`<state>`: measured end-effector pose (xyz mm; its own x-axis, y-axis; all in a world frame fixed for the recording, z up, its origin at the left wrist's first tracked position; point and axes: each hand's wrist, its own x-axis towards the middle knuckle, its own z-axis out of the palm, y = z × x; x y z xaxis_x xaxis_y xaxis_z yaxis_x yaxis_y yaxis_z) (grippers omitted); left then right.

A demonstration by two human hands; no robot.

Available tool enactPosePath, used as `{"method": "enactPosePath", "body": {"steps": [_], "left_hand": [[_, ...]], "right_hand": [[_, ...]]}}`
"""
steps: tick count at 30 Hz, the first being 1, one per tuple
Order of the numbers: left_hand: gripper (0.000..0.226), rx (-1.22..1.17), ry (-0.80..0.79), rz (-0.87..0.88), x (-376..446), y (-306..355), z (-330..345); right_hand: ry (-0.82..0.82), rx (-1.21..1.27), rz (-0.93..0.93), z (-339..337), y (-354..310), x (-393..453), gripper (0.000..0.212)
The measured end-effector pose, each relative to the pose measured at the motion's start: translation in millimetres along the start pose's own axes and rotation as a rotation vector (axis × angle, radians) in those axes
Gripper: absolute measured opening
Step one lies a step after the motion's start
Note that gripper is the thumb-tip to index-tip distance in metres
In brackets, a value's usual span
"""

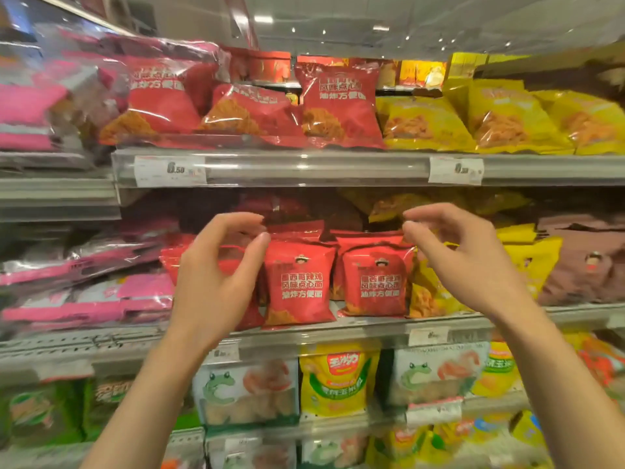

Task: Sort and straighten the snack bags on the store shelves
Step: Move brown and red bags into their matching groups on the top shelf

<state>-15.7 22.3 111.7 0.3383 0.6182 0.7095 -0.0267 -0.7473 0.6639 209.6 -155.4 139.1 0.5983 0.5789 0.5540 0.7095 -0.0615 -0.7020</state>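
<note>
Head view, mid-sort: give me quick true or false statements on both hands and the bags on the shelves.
1. Both hands, left and right, hold nothing. True.
2. The two upright red plastic snack bags stand on the middle shelf. True.
3. The yellow crinkly snack bags on the top shelf lie left of the red ones. False: they lie to the right of them.
4. The left hand grips a pink packet. False: the pink packets lie untouched at far left.
5. The white frog-print bags sit on a lower shelf. True.
</note>
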Motion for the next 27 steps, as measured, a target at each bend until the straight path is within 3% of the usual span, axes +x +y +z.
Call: {"method": "enactPosePath", "body": {"steps": [7, 13, 27], "left_hand": [[0.014, -0.142, -0.080, -0.346, -101.3, -36.6, 22.1], [0.012, -0.197, -0.104, -0.551, -158.8, -46.6, 49.7], [0.016, -0.117, -0.115, -0.690, -206.1, -18.0, 188.8]], "right_hand": [[-0.079, 0.153, 0.309, 12.4, 72.9, -100.6, 0.011], [-0.050, 0.190, 0.420, 8.9, 119.0, -156.7, 0.017], [-0.169, 0.229, 0.504, -44.7, 238.7, -150.4, 0.017]]}}
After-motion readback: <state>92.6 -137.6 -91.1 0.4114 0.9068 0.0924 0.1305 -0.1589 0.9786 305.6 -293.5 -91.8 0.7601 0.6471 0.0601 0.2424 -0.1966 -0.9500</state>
